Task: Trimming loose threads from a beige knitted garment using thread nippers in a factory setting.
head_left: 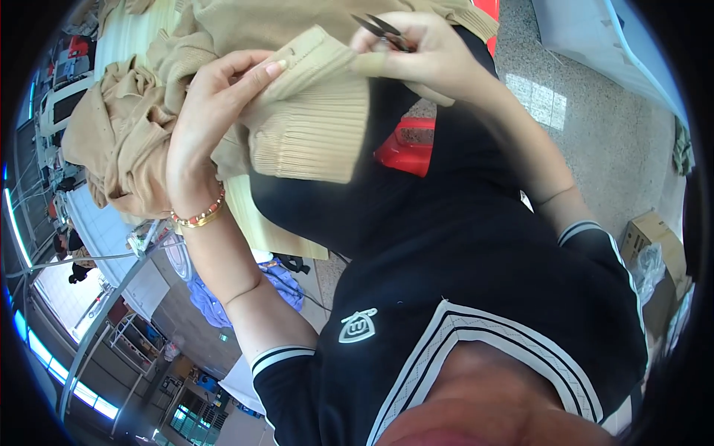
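Knitwear [312,145] in pale beige stretches between the two hands, held up over the lap, with its ribbed part hanging below a flat, folded band. The left hand [216,104] pinches that band, thumb pressed on top near a short dark mark and fingers behind it. The right hand [439,58], a little blurred, is at the other end of the band; its fingers are curled around small dark scissors [381,27], and the blades stand slightly apart, pointing away from the body toward the upper left. Blur hides how tightly the right fingertips press the fabric, so I cannot tell whether they pinch it or only touch it. Red-beaded and gold-coloured bracelets [199,217] circle the left wrist. More beige knit clothes [123,145] lie heaped on the pale wooden table [242,215] to the left, just beside the left forearm, and another beige piece [297,18] spreads out beyond the hands. Under the lap, part of a red stool [405,157] shows. Purple cloth [210,303] sits below the table's near edge. On the right, well apart from the hands, a cardboard box [662,238] and clear plastic [649,269] rest on the speckled floor [606,160].
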Tool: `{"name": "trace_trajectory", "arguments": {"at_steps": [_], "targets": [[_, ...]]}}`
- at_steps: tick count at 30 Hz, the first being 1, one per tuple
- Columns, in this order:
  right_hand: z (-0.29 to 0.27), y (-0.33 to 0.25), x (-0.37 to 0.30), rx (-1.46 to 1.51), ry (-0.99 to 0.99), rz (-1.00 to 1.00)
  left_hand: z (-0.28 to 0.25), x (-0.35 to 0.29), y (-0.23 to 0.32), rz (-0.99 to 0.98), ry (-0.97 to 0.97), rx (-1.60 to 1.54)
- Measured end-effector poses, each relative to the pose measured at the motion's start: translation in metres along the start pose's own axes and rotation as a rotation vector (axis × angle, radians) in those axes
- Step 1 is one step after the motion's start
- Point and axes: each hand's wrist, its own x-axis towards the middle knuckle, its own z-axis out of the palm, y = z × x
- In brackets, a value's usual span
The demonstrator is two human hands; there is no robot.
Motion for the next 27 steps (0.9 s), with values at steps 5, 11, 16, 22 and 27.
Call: {"name": "trace_trajectory", "arguments": {"at_steps": [5, 11, 16, 22, 27], "targets": [[-0.028, -0.042, -0.023, -0.159, 0.051, -0.177, 0.013, -0.02, 0.047, 0.221, 0.236, -0.207], [-0.069, -0.046, -0.045, -0.133, 0.204, -0.243, 0.048, -0.019, 0.08, 0.326, 0.1, -0.14], [-0.06, -0.009, -0.043, -0.284, 0.265, -0.113, 0.053, 0.029, 0.036, 0.132, -0.069, -0.557], [-0.051, 0.012, -0.042, -0.27, 0.363, -0.356, 0.064, 0.046, 0.022, 0.177, -0.035, -0.636], [-0.043, 0.007, -0.035, -0.457, 0.432, -0.478, 0.073, 0.04, 0.028, 0.114, -0.002, -0.562]]}}
